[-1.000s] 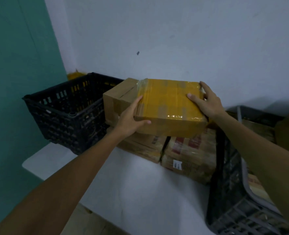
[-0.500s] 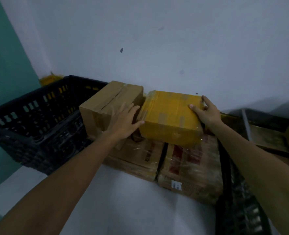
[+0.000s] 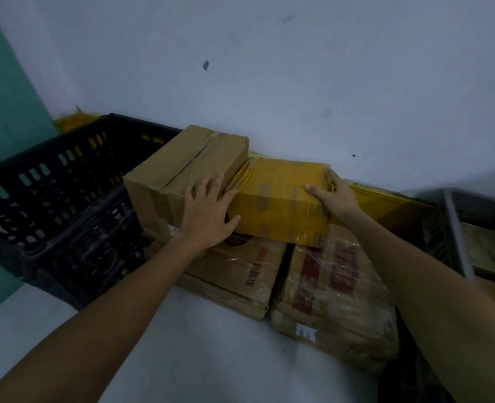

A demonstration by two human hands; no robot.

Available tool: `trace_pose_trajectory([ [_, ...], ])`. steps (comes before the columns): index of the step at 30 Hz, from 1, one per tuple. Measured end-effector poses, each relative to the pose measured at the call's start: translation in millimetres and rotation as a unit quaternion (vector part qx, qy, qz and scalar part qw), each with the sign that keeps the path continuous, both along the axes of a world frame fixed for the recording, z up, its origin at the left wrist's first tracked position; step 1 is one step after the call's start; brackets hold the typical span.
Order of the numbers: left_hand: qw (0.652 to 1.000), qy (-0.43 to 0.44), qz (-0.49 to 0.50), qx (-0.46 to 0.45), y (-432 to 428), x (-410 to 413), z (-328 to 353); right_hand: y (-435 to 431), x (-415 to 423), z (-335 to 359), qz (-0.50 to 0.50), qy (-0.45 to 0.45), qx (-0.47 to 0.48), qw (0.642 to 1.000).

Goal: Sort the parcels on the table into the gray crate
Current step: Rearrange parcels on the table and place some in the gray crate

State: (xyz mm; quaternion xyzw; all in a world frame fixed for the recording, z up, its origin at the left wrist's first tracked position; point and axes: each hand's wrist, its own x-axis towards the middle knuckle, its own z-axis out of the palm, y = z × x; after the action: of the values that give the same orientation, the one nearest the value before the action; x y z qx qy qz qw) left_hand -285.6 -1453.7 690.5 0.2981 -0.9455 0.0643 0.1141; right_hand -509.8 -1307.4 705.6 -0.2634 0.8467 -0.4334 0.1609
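The yellow taped parcel sits on two printed flat cartons against the wall on the white surface. The right hand grips its right end, thumb on top. The left hand lies spread flat on the brown carton hard against the parcel's left side, thumb touching the parcel. A black crate crowds the left; the gray crate shows at right.

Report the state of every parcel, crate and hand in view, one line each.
yellow parcel: taped shut, lying on the lower parcels, beside the brown box.
brown box: taped shut, atop the stack.
left hand: flat, fingers spread, across both upper parcels.
right hand: grips the yellow parcel's right edge.
lower parcels: wrapped, flat on the table.
black crate: upright, contents unclear.
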Motion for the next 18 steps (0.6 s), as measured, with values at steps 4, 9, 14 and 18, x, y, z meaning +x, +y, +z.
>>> trace_pose_trajectory([
  [4, 0.998, -0.002, 0.000, 0.055, 4, 3, 10, 5, 16, 4, 0.007, 0.062, 0.034, 0.997],
  [9, 0.998, 0.039, -0.011, 0.051, 24, 20, 22, 27, 40, 14, 0.016, 0.045, 0.003, 0.999],
  [14, 0.982, 0.101, -0.042, 0.154, 63, 33, 41, 78, 62, 44, 0.003, 0.089, -0.005, 0.996],
  [18, 0.965, 0.130, -0.108, 0.202, 109, 30, 64, 136, 84, 79, -0.013, 0.128, -0.037, 0.991],
])
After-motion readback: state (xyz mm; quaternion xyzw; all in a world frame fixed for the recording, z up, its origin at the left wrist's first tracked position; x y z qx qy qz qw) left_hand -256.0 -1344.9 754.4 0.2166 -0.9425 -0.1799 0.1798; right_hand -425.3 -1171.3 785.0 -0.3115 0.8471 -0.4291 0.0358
